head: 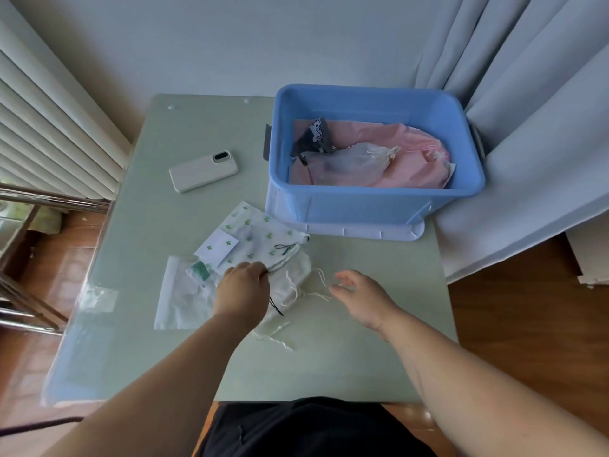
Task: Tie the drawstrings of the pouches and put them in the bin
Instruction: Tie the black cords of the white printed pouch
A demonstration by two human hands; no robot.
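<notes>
Centre of the frame: a pale green table (346,357) with a glassy top, set against a plain pale wall (230,44) along the top edge. Upper right: grey-white curtain (527,94), hanging in heavy folds down to a wooden floor (510,324), with more of the same boards at lower left. Upper left: white ribbed radiator (49,127), slanting along the table's side.

On the table, right of centre and toward the back: blue bin (362,209), standing on a white base (362,230). Inside it, a pink pouch (412,150), a sheer white pouch (349,164) on top with its neck gathered shut, and a dark printed pouch (313,133) propped near the left wall. Left of the bin: a white phone (203,170), face down, well apart from everything else.

Just below the bin, a heap not yet binned: cactus-print pouch (260,235) on top, a plain white pouch (293,278) beneath it to the right, a flat translucent bag (178,301) to the left. Cream drawstrings (318,282) loose across the tabletop beside the plain white pouch.

Left hand (242,291), middle of the frame: fingers curled, pinching the near edge of the cactus-print pouch, with a black cord (276,306) trailing below the knuckles. Right hand (359,298), just to the right: held wide, fingers relaxed and spread, holding nothing, close over the cream drawstrings; contact with them impossible to tell. Bottom edge: black clothing (313,427).
</notes>
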